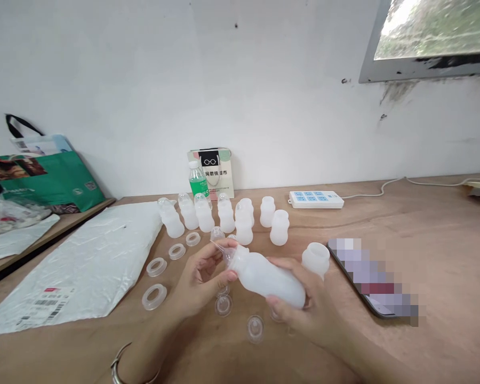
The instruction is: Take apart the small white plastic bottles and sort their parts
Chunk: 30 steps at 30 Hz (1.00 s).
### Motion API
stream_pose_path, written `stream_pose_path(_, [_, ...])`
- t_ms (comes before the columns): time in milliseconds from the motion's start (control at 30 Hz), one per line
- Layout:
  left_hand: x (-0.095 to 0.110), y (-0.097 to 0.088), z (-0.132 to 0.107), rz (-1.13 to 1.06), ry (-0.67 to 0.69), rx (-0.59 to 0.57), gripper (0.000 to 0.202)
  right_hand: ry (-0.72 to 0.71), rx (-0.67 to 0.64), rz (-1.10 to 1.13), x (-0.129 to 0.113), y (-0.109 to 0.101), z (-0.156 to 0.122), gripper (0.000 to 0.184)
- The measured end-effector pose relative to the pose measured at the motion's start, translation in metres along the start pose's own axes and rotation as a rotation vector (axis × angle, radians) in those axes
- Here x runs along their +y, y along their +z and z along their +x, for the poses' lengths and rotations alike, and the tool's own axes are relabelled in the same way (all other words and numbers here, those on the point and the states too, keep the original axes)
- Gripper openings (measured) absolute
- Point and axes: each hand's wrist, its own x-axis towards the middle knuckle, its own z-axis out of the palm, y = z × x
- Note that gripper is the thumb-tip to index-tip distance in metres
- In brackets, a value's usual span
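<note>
A translucent white baby bottle (260,274) is held tilted over the table, its neck pointing up to the left. My right hand (310,298) wraps round its body near the base. At the neck, my left hand (206,274) grips the clear teat (228,256) and collar between thumb and fingers. Beneath my hands lie clear teats, one of them a flat-lying teat (255,328) and another a teat (223,305) partly beside my left thumb. Several collar rings, such as a ring (154,297), lie to the left. An open bottle (317,258) stands just beyond my right hand.
Several bottles with teats (204,213) stand in a row behind; two topless bottles (279,228) stand right of them. A phone (368,282) lies right, a power strip (316,199) behind. A plastic mailer (84,266) covers the left, near a green bag (52,181). A paper bag (224,178) leans on the wall.
</note>
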Motion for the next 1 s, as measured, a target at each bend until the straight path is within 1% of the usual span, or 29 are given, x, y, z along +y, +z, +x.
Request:
stream_pose_path(33, [0.0,-0.001,-0.001,0.006,0.016,-0.019,0.04,0.15,-0.108,0.164,-0.001,-0.002,0.002,0.031])
stream_pose_path(67, [0.0,-0.001,-0.001,0.007,0.03,-0.044,0.042,0.279,-0.217,0.333,-0.001,-0.004,0.005,0.033])
stream_pose_path(100, [0.0,-0.001,-0.001,0.004,0.042,-0.069,0.042,0.379,-0.315,0.487,-0.001,-0.006,0.007,0.039])
stream_pose_path(133, [0.0,-0.001,-0.001,0.002,0.049,-0.09,0.042,0.447,-0.398,0.605,-0.001,-0.008,0.009,0.045])
stream_pose_path(167, [0.001,0.0,-0.001,0.005,0.056,-0.099,0.042,0.487,-0.453,0.668,0.0,-0.01,0.01,0.049])
stream_pose_path(200, [0.001,0.002,-0.002,0.018,0.062,-0.097,0.041,0.501,-0.464,0.66,0.0,-0.01,0.01,0.049])
stream_pose_path(233, [0.002,0.004,-0.002,0.042,0.07,-0.081,0.04,0.489,-0.432,0.583,0.0,-0.01,0.01,0.046])
stream_pose_path(333, [0.0,0.009,-0.003,0.156,0.079,-0.032,0.036,0.355,-0.233,0.167,-0.002,-0.005,0.008,0.042])
stream_pose_path(367, [-0.001,0.01,-0.004,0.179,0.079,-0.039,0.036,0.309,-0.193,0.069,-0.003,-0.003,0.007,0.041])
stream_pose_path(400, [-0.002,0.011,-0.005,0.184,0.073,-0.058,0.036,0.287,-0.197,0.031,-0.003,-0.001,0.006,0.039])
stream_pose_path(433, [-0.004,0.011,-0.006,0.175,0.067,-0.083,0.036,0.294,-0.243,0.055,-0.004,0.0,0.005,0.036])
stream_pose_path(467, [-0.005,0.01,-0.006,0.156,0.056,-0.109,0.035,0.322,-0.305,0.126,-0.004,0.001,0.005,0.033])
stream_pose_path(533, [-0.006,0.006,-0.006,0.111,0.062,-0.143,0.039,0.392,-0.419,0.327,-0.004,0.0,0.004,0.032])
stream_pose_path(567, [-0.005,0.003,-0.005,0.091,0.075,-0.152,0.044,0.412,-0.437,0.414,-0.004,0.0,0.004,0.033])
stream_pose_path(600, [-0.004,0.0,-0.003,0.073,0.089,-0.145,0.048,0.417,-0.426,0.472,-0.003,-0.001,0.003,0.033])
stream_pose_path(633, [-0.003,-0.003,0.0,0.062,0.101,-0.108,0.05,0.409,-0.393,0.5,-0.003,-0.002,0.003,0.032])
stream_pose_path(667, [-0.002,-0.007,0.003,0.068,0.104,-0.035,0.048,0.396,-0.35,0.507,-0.002,-0.003,0.003,0.031])
stream_pose_path(700, [-0.002,-0.011,0.007,0.095,0.091,0.067,0.044,0.383,-0.308,0.497,-0.002,-0.003,0.003,0.032])
stream_pose_path(767, [-0.009,-0.019,0.016,0.22,0.017,0.27,0.036,0.361,-0.251,0.461,0.0,-0.004,0.003,0.034])
stream_pose_path(800, [-0.015,-0.023,0.021,0.308,-0.031,0.333,0.034,0.357,-0.238,0.439,0.0,-0.004,0.003,0.034])
stream_pose_path(833, [-0.023,-0.027,0.026,0.401,-0.081,0.349,0.034,0.36,-0.232,0.406,0.001,-0.003,0.003,0.032])
stream_pose_path(900, [-0.04,-0.033,0.035,0.57,-0.149,0.297,0.039,0.378,-0.232,0.311,0.002,-0.002,0.004,0.029])
stream_pose_path(933, [-0.047,-0.034,0.039,0.636,-0.153,0.258,0.042,0.387,-0.233,0.263,0.002,-0.002,0.004,0.027])
stream_pose_path(1000, [-0.056,-0.036,0.044,0.751,-0.116,0.186,0.047,0.391,-0.236,0.201,0.003,0.0,0.004,0.026])
